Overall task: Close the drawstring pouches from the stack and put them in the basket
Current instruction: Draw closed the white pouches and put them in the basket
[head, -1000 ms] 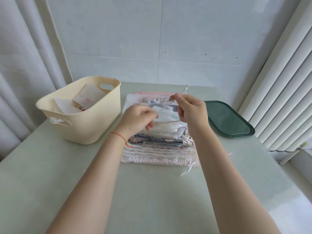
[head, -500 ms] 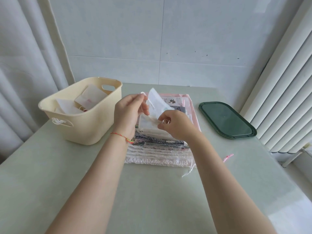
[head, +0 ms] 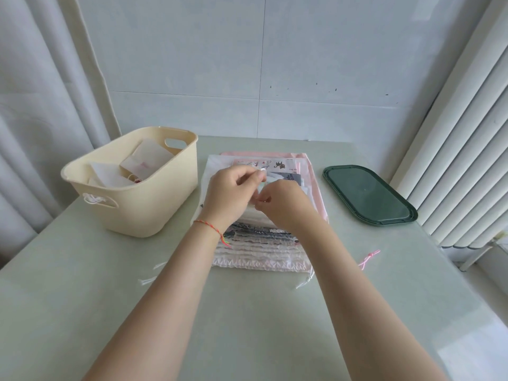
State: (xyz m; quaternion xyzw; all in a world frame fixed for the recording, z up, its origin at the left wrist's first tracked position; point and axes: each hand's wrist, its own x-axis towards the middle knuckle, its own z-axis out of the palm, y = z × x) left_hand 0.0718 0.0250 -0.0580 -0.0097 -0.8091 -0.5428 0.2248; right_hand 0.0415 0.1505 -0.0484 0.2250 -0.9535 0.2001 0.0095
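Observation:
A stack of flat drawstring pouches [head: 258, 248] lies in the middle of the table, white ruffled edges toward me and a pink one at the bottom. Both hands meet over the stack's top. My left hand [head: 233, 193] pinches the top of a small white pouch [head: 270, 180], which is mostly hidden behind the fingers. My right hand [head: 283, 207] pinches that pouch's drawstring just beside the left hand. The cream basket [head: 143, 215] stands to the left of the stack with several white pouches [head: 145, 163] inside.
A dark green oval lid [head: 368, 196] lies to the right of the stack. A loose pink string [head: 369, 258] and white cord ends [head: 148, 280] lie on the table. Curtains hang at the left, vertical blinds at the right, a wall behind.
The white pouch, held up and standing a moment ago, has come down between my hands. My hands have drawn closer together over the stack.

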